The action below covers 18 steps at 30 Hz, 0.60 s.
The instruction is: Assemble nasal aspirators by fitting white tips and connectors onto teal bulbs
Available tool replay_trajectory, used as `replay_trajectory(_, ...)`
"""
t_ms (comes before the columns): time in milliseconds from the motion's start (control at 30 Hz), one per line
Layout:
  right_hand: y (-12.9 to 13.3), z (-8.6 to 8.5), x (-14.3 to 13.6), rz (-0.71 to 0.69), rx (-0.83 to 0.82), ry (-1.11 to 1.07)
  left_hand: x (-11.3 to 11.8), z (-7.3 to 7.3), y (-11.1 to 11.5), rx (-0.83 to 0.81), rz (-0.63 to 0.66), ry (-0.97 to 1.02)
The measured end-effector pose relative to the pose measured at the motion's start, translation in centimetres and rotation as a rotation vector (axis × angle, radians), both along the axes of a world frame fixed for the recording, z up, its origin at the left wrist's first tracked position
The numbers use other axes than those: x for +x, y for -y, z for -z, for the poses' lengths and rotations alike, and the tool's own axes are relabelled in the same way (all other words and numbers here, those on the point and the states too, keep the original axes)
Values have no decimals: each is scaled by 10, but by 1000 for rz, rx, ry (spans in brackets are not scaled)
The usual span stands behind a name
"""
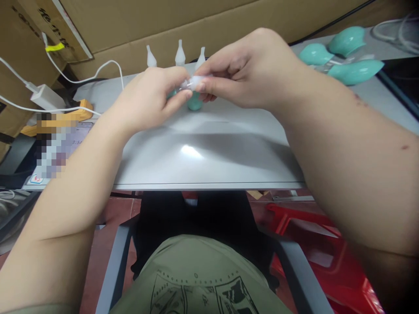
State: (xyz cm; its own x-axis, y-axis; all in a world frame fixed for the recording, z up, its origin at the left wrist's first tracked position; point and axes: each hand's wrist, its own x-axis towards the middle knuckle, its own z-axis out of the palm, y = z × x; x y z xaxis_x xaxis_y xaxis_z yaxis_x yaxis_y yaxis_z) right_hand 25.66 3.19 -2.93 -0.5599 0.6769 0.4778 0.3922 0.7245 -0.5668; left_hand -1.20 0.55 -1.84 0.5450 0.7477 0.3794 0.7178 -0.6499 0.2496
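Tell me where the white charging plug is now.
In the head view, the white charging plug is on the left, beside the orange power strip and left of the left hand.

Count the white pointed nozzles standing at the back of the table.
3 in view: the left nozzle, the middle nozzle and the right nozzle, its base behind the fingers of the right hand. The hands may hide more.

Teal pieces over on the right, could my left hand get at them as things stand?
Probably not easily: your left hand has its fingertips on a small translucent piece, and your right hand and forearm look to be across the way to the teal pieces.
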Motion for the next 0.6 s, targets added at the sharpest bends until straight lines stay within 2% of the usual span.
replay_trajectory(167,0,0,-1,31,-54,56,6,1,6,28,-90,-72)
replay_trajectory(300,-2,0,-4,7,-118,16,7,3,5,47,-96,-93)
replay_trajectory(467,-5,-1,-14,-62,-318,-299,8,6,-6,31,-36,148)
replay_trajectory(600,-4,2,-24,-105,-375,-373,10,2,-6,-104,82,317)
